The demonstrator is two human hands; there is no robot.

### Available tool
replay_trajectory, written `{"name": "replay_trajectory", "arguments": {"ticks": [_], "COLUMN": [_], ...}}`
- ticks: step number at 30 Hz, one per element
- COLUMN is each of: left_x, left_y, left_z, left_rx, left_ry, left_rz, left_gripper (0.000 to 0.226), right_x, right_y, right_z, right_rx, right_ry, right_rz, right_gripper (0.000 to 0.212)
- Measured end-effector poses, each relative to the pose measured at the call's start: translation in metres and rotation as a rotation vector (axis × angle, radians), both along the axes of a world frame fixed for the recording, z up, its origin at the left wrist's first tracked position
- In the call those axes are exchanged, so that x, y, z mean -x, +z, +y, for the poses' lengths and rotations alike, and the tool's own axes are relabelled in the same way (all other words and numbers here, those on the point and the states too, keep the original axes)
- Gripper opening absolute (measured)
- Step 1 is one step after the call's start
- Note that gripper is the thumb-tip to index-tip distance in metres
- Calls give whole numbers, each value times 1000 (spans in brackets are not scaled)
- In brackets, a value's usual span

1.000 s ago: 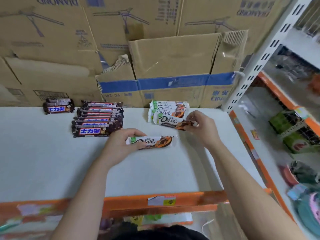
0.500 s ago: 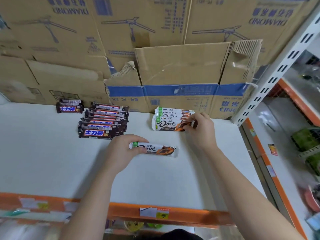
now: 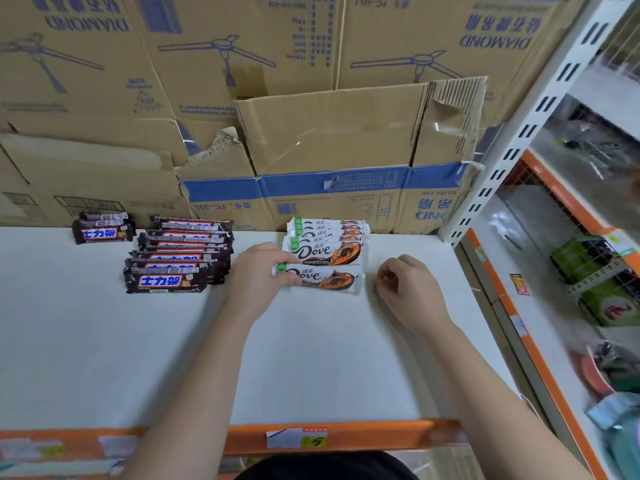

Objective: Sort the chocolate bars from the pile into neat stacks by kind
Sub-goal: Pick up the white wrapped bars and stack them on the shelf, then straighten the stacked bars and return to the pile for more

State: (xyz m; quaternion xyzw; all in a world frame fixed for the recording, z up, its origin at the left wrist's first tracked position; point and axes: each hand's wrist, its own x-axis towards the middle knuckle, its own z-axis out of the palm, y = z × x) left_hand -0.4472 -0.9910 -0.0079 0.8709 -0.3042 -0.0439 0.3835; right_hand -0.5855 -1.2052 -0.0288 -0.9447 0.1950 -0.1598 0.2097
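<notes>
- Along the back edge of the shelf (image 3: 104,358), a little right of its middle, we see the Dove stack (image 3: 327,237). Its white bars lie lengthwise just in front of the cardboard boxes (image 3: 329,133).
- Just in front of this stack, one single Dove bar (image 3: 322,278) lies flat on the shelf, parallel to the stack. We cannot tell if it touches the stack.
- Our left hand (image 3: 258,275) holds the left end of this bar, with the fingers curled over its green corner. The thumb is hidden.
- Our right hand (image 3: 405,285) is just beside the right end of the bar and does not touch it. Its fingers are curled in toward the palm and hold nothing.
- To the left of our left hand is the brown stack (image 3: 180,254) of dark bars with blue and white letters. It is fanned out toward the front edge.
- Farther left, near the back edge, a small brown stack (image 3: 102,226) of the same kind stands apart.
- On the orange front edge a price label (image 3: 298,437) is stuck.
</notes>
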Motion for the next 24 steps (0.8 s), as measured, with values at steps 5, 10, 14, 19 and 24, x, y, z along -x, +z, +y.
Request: {"name": "replay_trajectory", "arguments": {"ticks": [5,10,14,19,24], "left_x": [0,-4,-6,-4,8], "left_y": [-3,-4,-4,-5,-4], "left_z": [-19,-24,-27,-25,6], "left_rx": [34,43,-31,-120,-149], "left_ry": [36,86,126,161,235], "left_rz": [-7,-58,-143,-242,-361], "left_gripper": [33,29,28,31,20], "right_x": [9,13,11,10,0], "right_y": [-8,-9,-9,-4,5], "right_z": [5,7,9,10,27], "right_rx": [31,48,54,21,-49], "right_ry": [7,11,-2,6,73], "right_rz": [-40,-82,-80,-62,-94], "right_gripper": [6,7,7,7,7]}}
